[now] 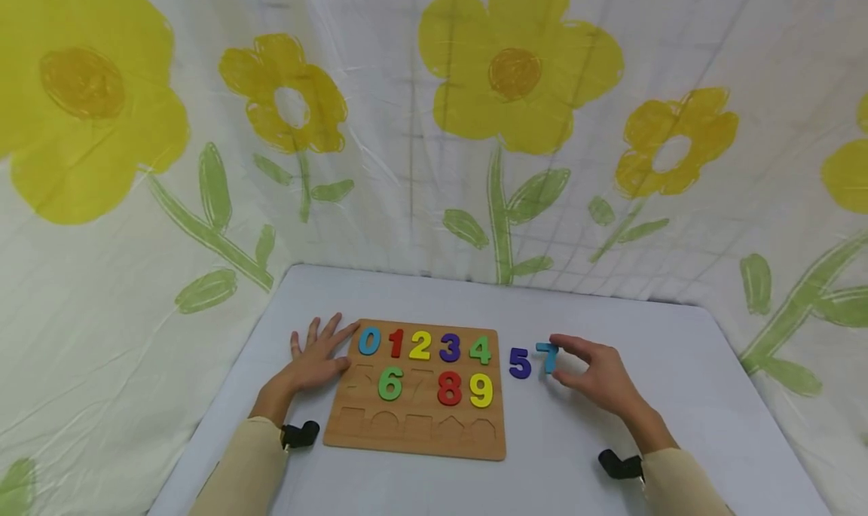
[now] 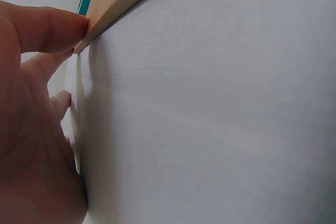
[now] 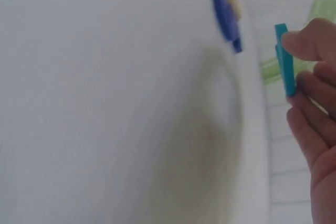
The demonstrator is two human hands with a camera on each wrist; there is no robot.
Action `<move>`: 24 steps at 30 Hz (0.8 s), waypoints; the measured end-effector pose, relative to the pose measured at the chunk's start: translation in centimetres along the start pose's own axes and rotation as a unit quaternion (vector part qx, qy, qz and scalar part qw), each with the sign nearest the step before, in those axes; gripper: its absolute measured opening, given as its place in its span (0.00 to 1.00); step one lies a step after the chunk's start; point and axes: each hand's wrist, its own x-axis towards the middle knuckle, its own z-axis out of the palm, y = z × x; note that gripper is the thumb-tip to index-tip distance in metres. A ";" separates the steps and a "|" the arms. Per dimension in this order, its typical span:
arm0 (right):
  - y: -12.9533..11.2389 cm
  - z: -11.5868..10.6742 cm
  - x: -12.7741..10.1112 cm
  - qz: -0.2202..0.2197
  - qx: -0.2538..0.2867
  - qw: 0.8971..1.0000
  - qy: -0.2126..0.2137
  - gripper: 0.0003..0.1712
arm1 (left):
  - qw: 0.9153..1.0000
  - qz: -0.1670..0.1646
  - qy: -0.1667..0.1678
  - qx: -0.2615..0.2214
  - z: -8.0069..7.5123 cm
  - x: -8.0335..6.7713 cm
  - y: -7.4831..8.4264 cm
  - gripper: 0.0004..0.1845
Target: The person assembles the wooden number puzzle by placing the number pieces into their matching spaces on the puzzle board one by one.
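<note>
A wooden number puzzle board (image 1: pixel 420 433) lies on the grey table, with coloured numbers 0 to 4 in its top row and 6, 8, 9 below. My left hand (image 1: pixel 317 358) lies flat on the table, fingers spread, its thumb (image 2: pixel 50 27) against the board's left edge (image 2: pixel 121 3). A purple 5 (image 1: pixel 519 363) lies on the table right of the board. My right hand (image 1: pixel 597 377) pinches a blue 7 (image 1: pixel 548 357) between thumb and fingers; in the right wrist view the blue 7 (image 3: pixel 284 59) is off the table, with the purple 5 (image 3: pixel 226 17) beyond it.
The grey table (image 1: pixel 678 395) is backed by a white curtain with yellow flowers (image 1: pixel 515 71). The board's bottom row (image 1: pixel 417 425) has several shape-like recesses. Bare table lies to the right and in front of the board.
</note>
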 end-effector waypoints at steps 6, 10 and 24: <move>-4.2 -0.8 -0.7 0.016 0.000 1.000 0.027 0.34 | 1.000 0.003 0.000 -0.004 -0.1 0.0 -0.2 0.40; -7.1 -0.7 -1.2 0.028 0.007 0.999 0.035 0.33 | 1.000 0.016 0.009 -0.015 0.1 0.0 -0.5 0.40; -13.8 2.5 -1.1 -0.003 0.059 0.997 0.048 0.34 | 1.000 0.004 0.009 -0.001 0.1 0.1 -0.1 0.40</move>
